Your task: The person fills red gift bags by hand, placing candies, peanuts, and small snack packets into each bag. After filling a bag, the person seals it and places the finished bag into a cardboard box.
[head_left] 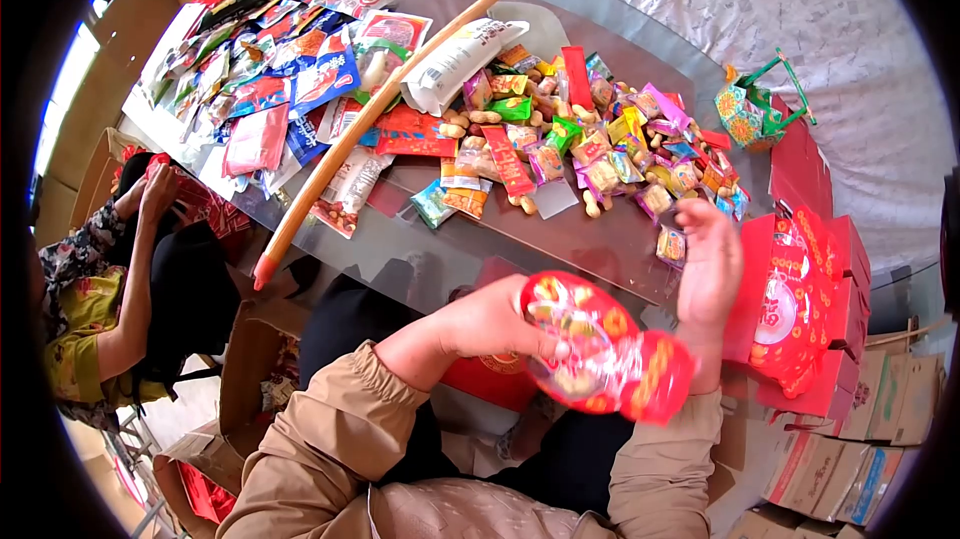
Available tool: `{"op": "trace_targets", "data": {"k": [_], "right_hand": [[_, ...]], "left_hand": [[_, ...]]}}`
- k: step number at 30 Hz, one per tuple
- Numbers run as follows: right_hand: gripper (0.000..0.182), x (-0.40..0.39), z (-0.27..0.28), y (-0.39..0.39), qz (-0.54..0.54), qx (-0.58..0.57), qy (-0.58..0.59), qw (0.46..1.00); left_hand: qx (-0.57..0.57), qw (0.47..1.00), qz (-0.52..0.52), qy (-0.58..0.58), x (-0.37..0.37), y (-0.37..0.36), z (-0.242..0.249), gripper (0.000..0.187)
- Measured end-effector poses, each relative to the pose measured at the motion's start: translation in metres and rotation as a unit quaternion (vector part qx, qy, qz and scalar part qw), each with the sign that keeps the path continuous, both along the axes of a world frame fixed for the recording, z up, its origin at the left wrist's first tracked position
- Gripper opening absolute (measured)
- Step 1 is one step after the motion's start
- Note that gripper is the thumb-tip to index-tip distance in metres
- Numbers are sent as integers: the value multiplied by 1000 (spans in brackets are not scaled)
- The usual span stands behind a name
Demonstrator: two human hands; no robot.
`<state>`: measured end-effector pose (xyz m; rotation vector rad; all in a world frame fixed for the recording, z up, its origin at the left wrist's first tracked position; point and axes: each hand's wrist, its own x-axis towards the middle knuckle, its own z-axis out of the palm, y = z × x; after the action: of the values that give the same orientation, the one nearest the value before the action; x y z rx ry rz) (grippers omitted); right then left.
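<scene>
My left hand (495, 321) is closed round a red plastic gift bag (605, 349) with gold patterns and a clear window. Packed contents show through it, and the bag lies tilted in front of my chest. Up at the table's near right edge is my right hand (708, 254), fingers loosely bent and nothing visible in them. Beside those fingers lies a small wrapped snack (671, 246). Beyond both hands spreads a pile of wrapped candies and snacks (600, 154) mixed with peanuts (592, 204).
A long wooden stick (370, 119) lies across the glass table (590, 249). Left of it are heaped snack packets (300, 69). At right stand a green basket (755, 114) and filled red bags (790, 309) on red boxes. Another person's hands (150, 189) work at far left.
</scene>
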<state>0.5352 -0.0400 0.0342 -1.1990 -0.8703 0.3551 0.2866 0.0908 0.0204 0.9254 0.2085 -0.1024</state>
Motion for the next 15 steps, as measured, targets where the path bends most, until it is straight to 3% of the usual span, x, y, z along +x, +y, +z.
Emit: {"op": "trace_targets", "data": {"k": [2,4,5,8,15], "right_hand": [[29,-21,5,10,21,-146,-91,985],[23,-41,-4,25,59,-173,-226,957],[23,-48,-8,33,62,-180,-373,908],[31,-75,-15,52,44,-218,-557,800],[40,-87,-53,85,-17,-219,-623,751]], "left_hand": [[-7,996,-55,-64,2,-6,-20,46],[10,991,-111,-71,2,-5,-20,45],[9,990,-117,-72,2,-4,-17,45],[5,990,-119,-70,0,-1,-12,45],[-23,996,-64,-57,-6,1,-14,45]]}}
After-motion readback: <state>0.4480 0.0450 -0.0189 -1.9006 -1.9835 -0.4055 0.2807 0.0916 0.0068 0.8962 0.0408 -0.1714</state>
